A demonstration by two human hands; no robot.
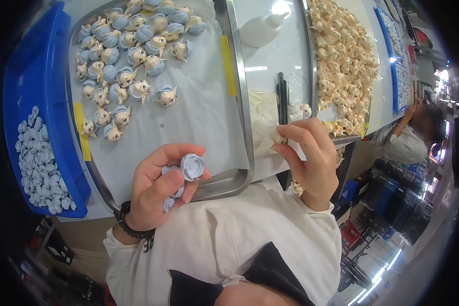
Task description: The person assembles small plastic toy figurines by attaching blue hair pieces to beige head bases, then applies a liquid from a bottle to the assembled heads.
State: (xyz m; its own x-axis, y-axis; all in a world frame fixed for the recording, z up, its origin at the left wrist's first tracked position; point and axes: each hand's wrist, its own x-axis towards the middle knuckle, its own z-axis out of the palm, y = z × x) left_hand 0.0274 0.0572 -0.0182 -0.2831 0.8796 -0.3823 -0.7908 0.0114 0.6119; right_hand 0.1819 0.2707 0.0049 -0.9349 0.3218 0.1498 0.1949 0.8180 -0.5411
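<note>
My left hand (150, 186) is closed around several light-blue doll hair pieces (193, 167), one showing its hollow side between thumb and fingers. To the right, my right hand (313, 160) pinches a small cream doll head (279, 136), mostly covered by my fingertips. It is over the edge of a pale square pad (262, 107). Beside the pad lie dark slim tools (282, 97), and a loose doll head (305, 110) sits near them. Left of my right hand, a metal tray (241, 81) lined with white sheet bears many doll heads with blue hair (167, 95).
A blue bin (35, 76) with loose blue hair pieces (41, 168) stands at the left. A white squeeze bottle (262, 30) stands beyond the pad. At the right, another tray is heaped with cream head parts (341, 61). Another person (405, 137) sits farther right.
</note>
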